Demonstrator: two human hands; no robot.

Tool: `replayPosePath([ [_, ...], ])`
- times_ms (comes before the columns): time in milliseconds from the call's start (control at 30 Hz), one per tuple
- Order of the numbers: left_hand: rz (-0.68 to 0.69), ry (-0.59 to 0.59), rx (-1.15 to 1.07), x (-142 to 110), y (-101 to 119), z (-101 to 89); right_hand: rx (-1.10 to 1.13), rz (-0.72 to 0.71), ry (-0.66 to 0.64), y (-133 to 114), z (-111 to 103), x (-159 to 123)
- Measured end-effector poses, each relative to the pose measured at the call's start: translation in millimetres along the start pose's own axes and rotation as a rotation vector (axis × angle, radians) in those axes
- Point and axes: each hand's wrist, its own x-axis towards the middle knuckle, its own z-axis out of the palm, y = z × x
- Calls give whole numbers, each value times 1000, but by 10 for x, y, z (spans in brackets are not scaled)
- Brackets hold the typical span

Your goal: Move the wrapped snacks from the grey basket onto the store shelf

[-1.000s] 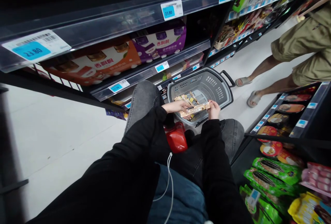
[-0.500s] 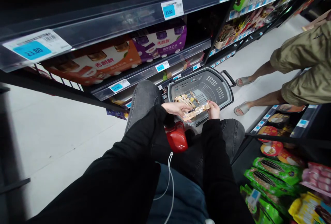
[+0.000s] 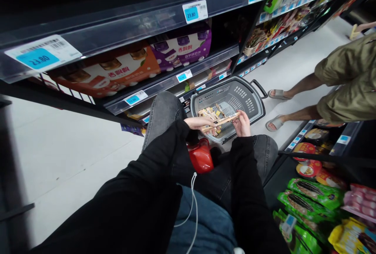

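Above a grey shopping basket (image 3: pixel 253 89), a slim cream-and-gold snack packet (image 3: pixel 227 119) is held edge-on between both hands. My left hand (image 3: pixel 203 123) grips its near end, fingers closed round it. At the far end, my right hand (image 3: pixel 243 124) pinches the packet between thumb and fingers. More cream-and-gold packets (image 3: pixel 209 112) lie in the basket just beyond my left hand. A glossy red object (image 3: pixel 201 157), whose kind I cannot make out, sits between my knees, below the hands.
Store shelves (image 3: pixel 132 7) rise on the left, with orange boxes (image 3: pixel 117 68) and purple boxes (image 3: pixel 182 46). A person in olive shorts (image 3: pixel 346 74) and slides stands beyond the basket. Green snack bags (image 3: pixel 311 203) and red-lidded cups (image 3: pixel 305 152) fill the lower right shelf.
The held packet has turned from its broad face to its edge, and my right hand has tilted with it. The person in shorts has shifted slightly. The basket stays put.
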Motion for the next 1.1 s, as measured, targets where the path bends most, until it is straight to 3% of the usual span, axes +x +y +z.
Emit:
replayPosePath([
  [133,30,131,90,59,-1,8,37,-9,30,-15,11,-11],
  [600,-28,57,-32,43,-32,11,-106,16,130,46,16,25],
  [700,-7,91,90,73,-69,-28,-162,42,78,59,50,-3],
  [900,166,228,364,90,-76,-12,-254,122,-131,105,273,-116],
  [1100,251,286,442,111,-70,45,-295,89,-172,38,410,-194],
])
